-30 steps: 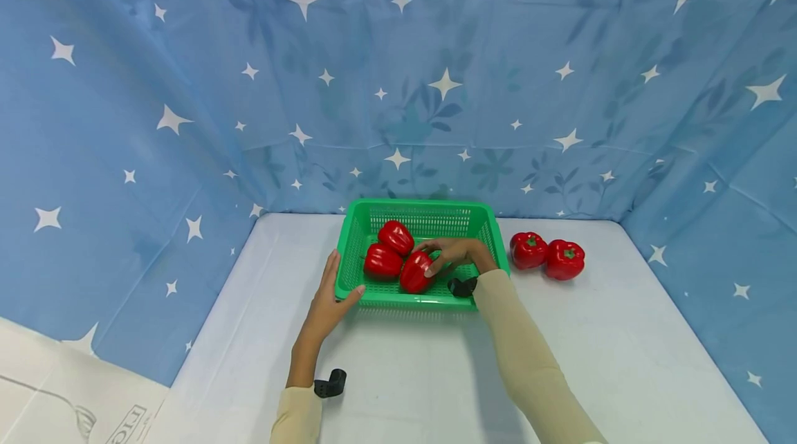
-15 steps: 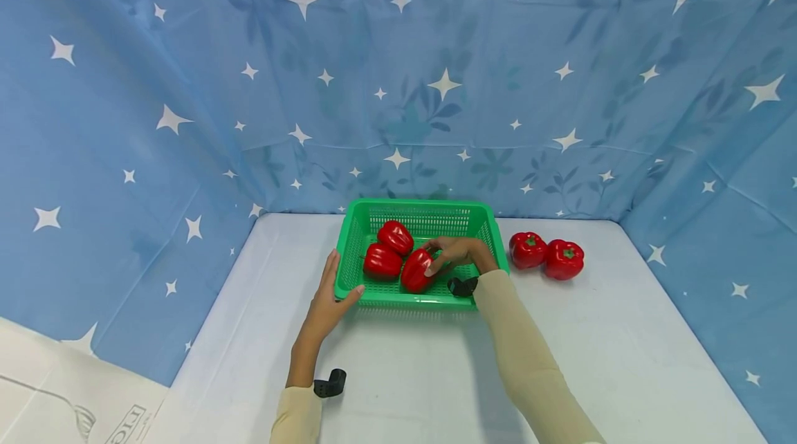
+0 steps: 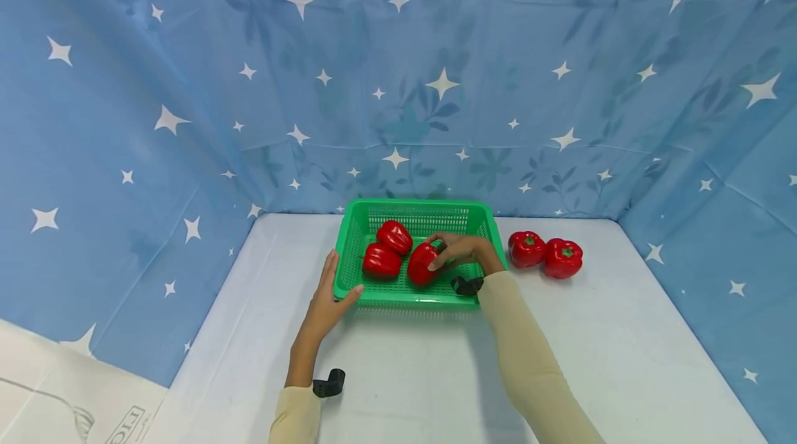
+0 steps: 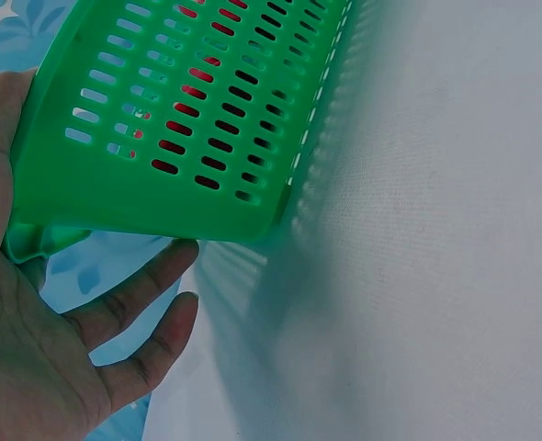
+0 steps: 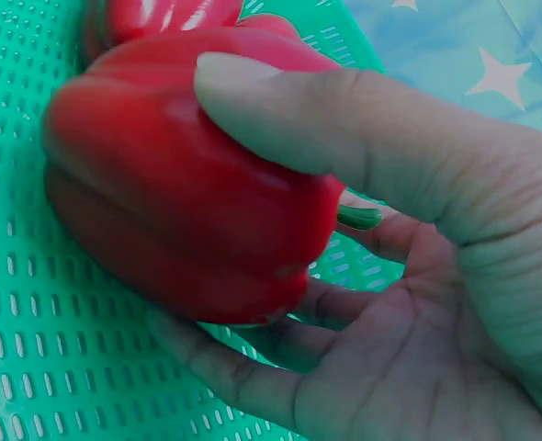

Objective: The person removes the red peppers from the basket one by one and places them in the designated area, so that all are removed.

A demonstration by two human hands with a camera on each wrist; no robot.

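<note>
- Shifted rightward since earlier, away from the two peppers beside it: one red pepper, gripped by the nearer right hand inside the green basket.
- It lies left of that palm, long axis roughly front-to-back.
- Farther left, the left hand, relaxed, at the rim.

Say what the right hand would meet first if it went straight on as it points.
Probably one of the two other peppers in the green basket, bumped by the held pepper before the right hand itself; depth leaves unclear which.

Booth-type space w/ starry curtains
</note>
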